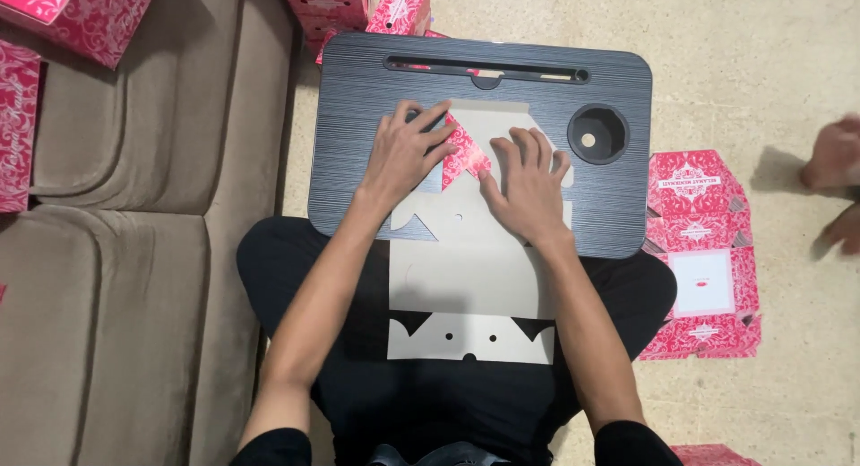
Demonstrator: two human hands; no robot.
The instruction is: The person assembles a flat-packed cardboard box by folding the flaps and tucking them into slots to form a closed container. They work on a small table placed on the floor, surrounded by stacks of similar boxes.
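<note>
The flat grey box blank (470, 278) has one red flap (466, 152) folded; left hand (403, 157) and right hand (528, 184) press it open-palmed, other folds remain.

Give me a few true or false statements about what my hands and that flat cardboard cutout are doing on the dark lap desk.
1. Both hands press on a flat grey cardboard box blank. True: the left hand and right hand lie flat on it.
2. A pink patterned flap is folded up between the hands. True.
3. The round cup recess of the dark wood-grain lap desk holds a cup. False: it is empty.
4. The blank lies wholly on the desk. False: its near end hangs over the lap.
5. Another flat pink box blank lies on the sofa. False: it lies on the floor, right of the desk.
</note>
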